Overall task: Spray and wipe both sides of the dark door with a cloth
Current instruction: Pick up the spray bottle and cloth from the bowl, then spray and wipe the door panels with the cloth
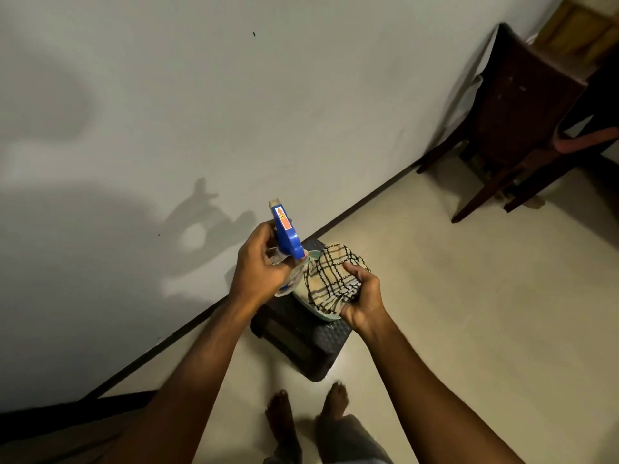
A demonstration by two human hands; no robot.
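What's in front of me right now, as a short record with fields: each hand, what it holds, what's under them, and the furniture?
left hand: grips a spray bottle near its blue head, nozzle pointing up and away
right hand: holds a bunched checked cloth
under the hands: dark stool on the floor, with a pale green basin on it
upper right: dark wooden chair beside the wall
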